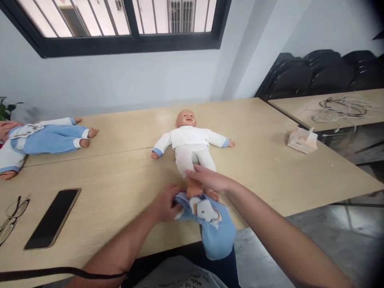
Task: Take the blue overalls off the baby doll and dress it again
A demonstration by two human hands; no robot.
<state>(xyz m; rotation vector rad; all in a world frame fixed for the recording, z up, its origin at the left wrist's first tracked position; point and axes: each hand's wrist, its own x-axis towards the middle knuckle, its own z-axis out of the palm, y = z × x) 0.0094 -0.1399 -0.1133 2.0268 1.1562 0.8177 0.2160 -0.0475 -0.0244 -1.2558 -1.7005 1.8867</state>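
Observation:
A baby doll (192, 138) lies on its back on the table in a white top with blue cuffs and white leggings, its head toward the wall and its bare feet toward me. Light-blue doll trousers (220, 230) with an animal-face patch hang over the table's front edge. My left hand (168, 204) pinches their waistband beside the doll's feet. One foot lies over the trousers' opening; whether it is inside, I cannot tell. My right hand (208, 179) grips the doll's lower leg on the left side of the view, just above the ankle.
Another doll (54, 138) in blue trousers lies at the far left. A phone (54, 218) and glasses (13, 218) are at the near left. On the right stands a tissue box (303, 140); cables (345, 110) lie on a second table, with stacked black chairs (324, 74) behind.

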